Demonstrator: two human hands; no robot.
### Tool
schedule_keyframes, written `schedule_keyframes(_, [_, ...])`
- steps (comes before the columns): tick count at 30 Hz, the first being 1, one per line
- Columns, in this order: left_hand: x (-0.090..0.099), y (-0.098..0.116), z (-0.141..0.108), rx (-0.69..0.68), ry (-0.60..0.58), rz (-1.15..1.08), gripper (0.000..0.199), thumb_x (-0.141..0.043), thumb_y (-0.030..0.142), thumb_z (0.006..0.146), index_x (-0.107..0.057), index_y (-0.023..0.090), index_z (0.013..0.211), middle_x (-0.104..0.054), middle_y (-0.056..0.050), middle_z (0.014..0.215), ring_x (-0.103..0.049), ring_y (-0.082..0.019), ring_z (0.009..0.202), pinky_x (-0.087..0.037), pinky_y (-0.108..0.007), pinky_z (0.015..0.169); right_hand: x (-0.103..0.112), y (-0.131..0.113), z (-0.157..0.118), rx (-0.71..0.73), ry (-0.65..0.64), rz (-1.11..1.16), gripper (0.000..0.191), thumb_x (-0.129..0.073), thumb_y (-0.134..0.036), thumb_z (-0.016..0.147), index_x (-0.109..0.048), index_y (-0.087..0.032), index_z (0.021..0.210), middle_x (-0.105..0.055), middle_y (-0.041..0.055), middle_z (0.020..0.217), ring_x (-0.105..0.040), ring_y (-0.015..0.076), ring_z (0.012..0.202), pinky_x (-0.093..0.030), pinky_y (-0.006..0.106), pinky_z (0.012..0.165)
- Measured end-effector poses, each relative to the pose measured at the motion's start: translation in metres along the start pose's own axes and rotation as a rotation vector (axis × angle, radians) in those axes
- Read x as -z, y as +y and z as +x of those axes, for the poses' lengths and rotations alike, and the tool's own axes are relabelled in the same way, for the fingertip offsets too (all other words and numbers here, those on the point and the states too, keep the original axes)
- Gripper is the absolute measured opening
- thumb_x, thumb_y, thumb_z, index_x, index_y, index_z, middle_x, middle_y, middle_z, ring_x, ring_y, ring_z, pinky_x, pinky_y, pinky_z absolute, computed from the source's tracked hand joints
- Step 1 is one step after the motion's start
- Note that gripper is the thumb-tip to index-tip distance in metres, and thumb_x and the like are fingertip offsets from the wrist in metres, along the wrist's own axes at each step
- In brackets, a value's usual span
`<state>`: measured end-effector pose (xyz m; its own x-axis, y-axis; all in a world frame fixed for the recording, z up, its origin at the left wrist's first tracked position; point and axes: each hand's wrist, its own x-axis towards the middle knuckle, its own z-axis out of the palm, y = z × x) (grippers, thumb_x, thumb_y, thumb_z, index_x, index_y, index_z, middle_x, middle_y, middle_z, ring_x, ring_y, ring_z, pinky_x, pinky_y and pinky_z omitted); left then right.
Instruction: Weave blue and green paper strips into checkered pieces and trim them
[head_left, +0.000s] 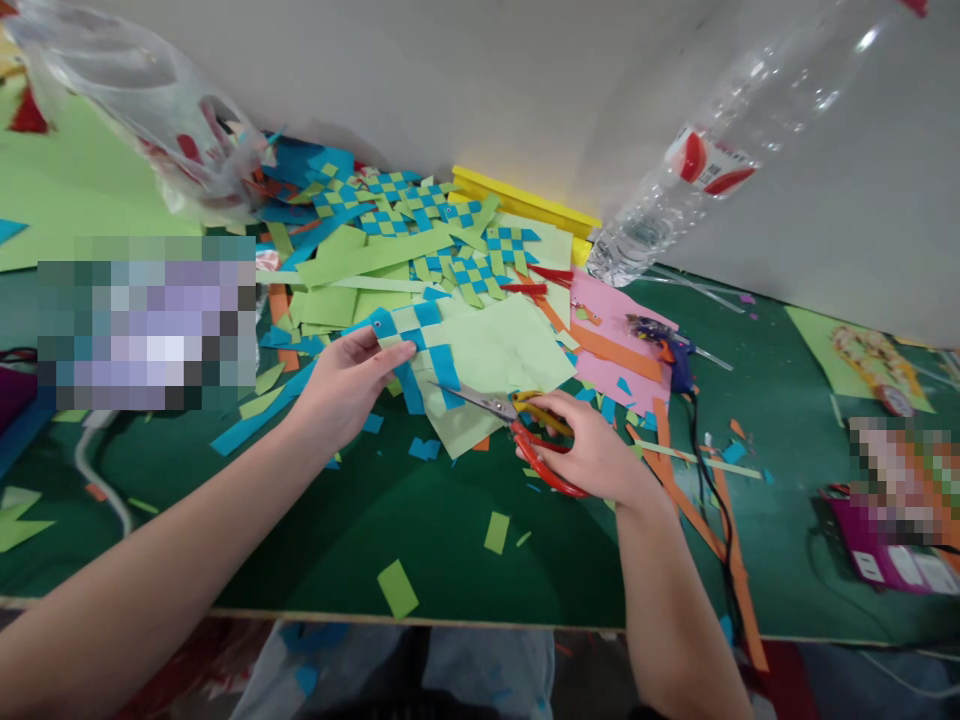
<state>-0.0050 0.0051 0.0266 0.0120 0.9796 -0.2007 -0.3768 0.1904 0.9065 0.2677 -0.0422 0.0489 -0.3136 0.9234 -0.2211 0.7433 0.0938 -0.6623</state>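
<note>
My left hand (346, 382) pinches a woven paper fish (411, 338) of blue and light green strips, with a small eye at its left end. In my right hand (589, 445) is a pair of scissors (536, 435) with one red and one yellow handle. The blades point left, their tips by the fish's loose blue strips at its lower right. Whether the blades touch the paper, I cannot tell. Beneath them lies a pale green sheet (517, 345). Several finished-looking woven fish (472, 272) are heaped behind, among green paper strips (375, 255).
A tall clear plastic bottle (697, 165) leans at the wall on the right, near a blue glue gun (679, 362) with a black cord. Pink paper (619, 340) and orange strips (682, 500) lie there. A plastic bag (165, 120) stands back left. Paper scraps (397, 588) litter the green table.
</note>
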Motion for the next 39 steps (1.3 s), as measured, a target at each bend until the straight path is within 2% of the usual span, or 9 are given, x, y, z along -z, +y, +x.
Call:
schedule_keyframes(12, [0.001, -0.002, 0.002, 0.008, 0.017, 0.011, 0.026, -0.081, 0.027, 0.069, -0.072, 0.018, 0.092, -0.075, -0.005, 0.095, -0.070, -0.019, 0.085, -0.058, -0.033, 0.078, -0.001, 0.007, 0.000, -0.009, 0.051, -0.066, 0.037, -0.064, -0.036, 0.077, -0.062, -0.025, 0.112, -0.064, 0.0062, 0.120, -0.059, 0.0273, 0.109, -0.050, 0.048, 0.090])
schedule_keyframes(17, [0.003, -0.002, 0.004, 0.021, 0.138, 0.006, 0.020, -0.083, 0.022, 0.066, -0.071, 0.019, 0.082, -0.074, -0.001, 0.081, -0.066, -0.013, 0.069, -0.057, -0.030, 0.074, -0.001, 0.005, 0.001, 0.013, 0.059, -0.100, 0.038, -0.061, -0.034, 0.079, -0.058, -0.024, 0.115, -0.063, 0.0068, 0.120, -0.057, 0.0269, 0.110, -0.049, 0.047, 0.091])
schedule_keyframes(21, [0.004, -0.002, 0.005, 0.008, 0.153, -0.001, 0.018, -0.082, 0.021, 0.067, -0.071, 0.020, 0.082, -0.072, 0.001, 0.076, -0.062, -0.009, 0.062, -0.056, -0.026, 0.069, 0.000, 0.001, 0.001, -0.009, 0.054, -0.147, 0.045, -0.060, -0.038, 0.080, -0.053, -0.024, 0.122, -0.057, 0.0097, 0.126, -0.054, 0.0300, 0.113, -0.047, 0.051, 0.093])
schedule_keyframes(24, [0.003, -0.003, 0.005, 0.010, 0.139, 0.004, 0.020, -0.083, 0.022, 0.066, -0.071, 0.019, 0.083, -0.073, 0.001, 0.078, -0.064, -0.010, 0.065, -0.055, -0.024, 0.067, 0.001, -0.003, 0.000, -0.012, 0.037, -0.169, 0.054, -0.060, -0.043, 0.079, -0.048, -0.023, 0.128, -0.052, 0.0113, 0.133, -0.049, 0.0324, 0.120, -0.041, 0.055, 0.100])
schedule_keyframes(27, [0.002, -0.003, 0.003, 0.017, 0.109, 0.015, 0.023, -0.083, 0.024, 0.066, -0.072, 0.017, 0.085, -0.074, -0.002, 0.084, -0.067, -0.014, 0.073, -0.057, -0.028, 0.073, 0.000, -0.007, -0.001, -0.007, 0.024, -0.162, 0.058, -0.062, -0.045, 0.077, -0.047, -0.024, 0.129, -0.050, 0.0116, 0.134, -0.045, 0.0332, 0.125, -0.039, 0.055, 0.102])
schedule_keyframes(31, [0.000, -0.004, -0.001, 0.016, 0.046, 0.046, 0.029, -0.084, 0.026, 0.064, -0.073, 0.017, 0.088, -0.075, -0.005, 0.093, -0.069, -0.018, 0.085, -0.056, -0.033, 0.084, -0.004, -0.010, -0.001, 0.010, 0.024, -0.144, 0.052, -0.064, -0.043, 0.076, -0.052, -0.027, 0.124, -0.053, 0.0098, 0.129, -0.045, 0.0327, 0.125, -0.042, 0.052, 0.101])
schedule_keyframes(36, [-0.002, -0.003, -0.004, 0.034, -0.006, 0.096, 0.030, -0.085, 0.025, 0.063, -0.073, 0.020, 0.090, -0.075, -0.002, 0.085, -0.068, -0.017, 0.081, -0.057, -0.031, 0.078, -0.009, -0.010, -0.001, 0.068, 0.037, -0.113, 0.048, -0.065, -0.040, 0.076, -0.054, -0.028, 0.121, -0.056, 0.0079, 0.126, -0.048, 0.0300, 0.123, -0.041, 0.052, 0.102])
schedule_keyframes(39, [-0.002, -0.003, -0.004, 0.038, -0.022, 0.086, 0.030, -0.084, 0.024, 0.064, -0.072, 0.020, 0.091, -0.075, -0.002, 0.087, -0.069, -0.018, 0.083, -0.057, -0.032, 0.079, -0.010, -0.011, -0.001, 0.089, 0.040, -0.103, 0.047, -0.064, -0.041, 0.077, -0.055, -0.028, 0.121, -0.057, 0.0078, 0.127, -0.050, 0.0290, 0.122, -0.041, 0.052, 0.103])
